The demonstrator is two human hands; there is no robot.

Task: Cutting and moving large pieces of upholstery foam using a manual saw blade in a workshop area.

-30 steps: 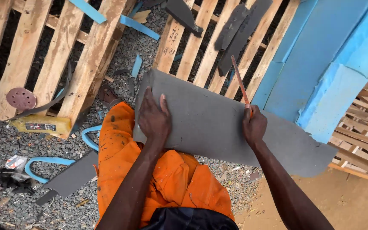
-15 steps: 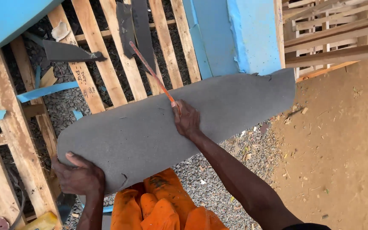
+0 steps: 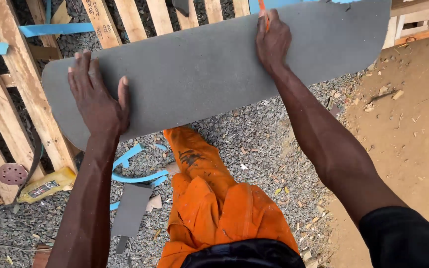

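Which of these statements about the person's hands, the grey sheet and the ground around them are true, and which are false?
1. The left hand lies flat on the grey sheet. True.
2. The right hand holds a blue pencil. False: the orange pencil is orange.
3. The grey sheet lies flat on the sand. False: it is raised above the gravel.
4. The trousers are orange. True.
5. Blue strips lie on the gravel. True.
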